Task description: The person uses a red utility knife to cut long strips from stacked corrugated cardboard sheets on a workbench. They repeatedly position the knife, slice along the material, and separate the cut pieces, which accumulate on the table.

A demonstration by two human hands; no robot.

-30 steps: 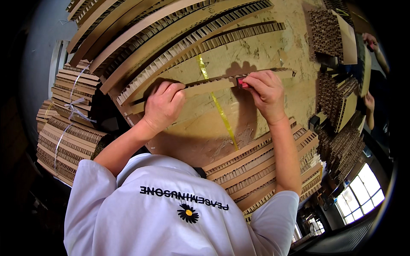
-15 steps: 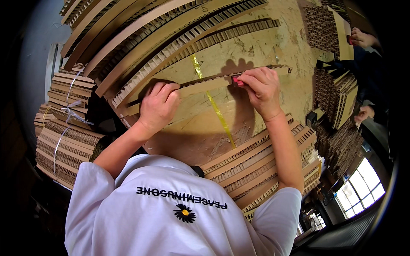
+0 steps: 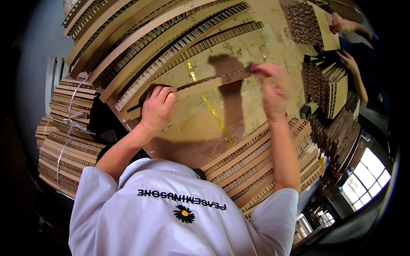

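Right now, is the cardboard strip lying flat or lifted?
Flat: the cardboard strip lies along the board, left hand pressing one end, right hand at the other.

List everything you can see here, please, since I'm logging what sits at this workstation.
cardboard strip: one, brown, lying across the worktable, held at both ends
worktable: one, tan and scuffed, centre
yellow tape: one strip, yellow, running down the tabletop
long honeycomb cardboard strips: many, brown, fanned along the table's far side
stacked honeycomb strips: many, brown, near edge by the right arm
tied cardboard bundles: several stacks, brown with white string, left
honeycomb cardboard blocks: several, brown, right
co-worker's hands: two, upper right, at the blocks
window: one, bright, lower right
white shirt: one, bottom centre
left hand: pressing the strip's left end
right hand: blurred, at the strip's right end
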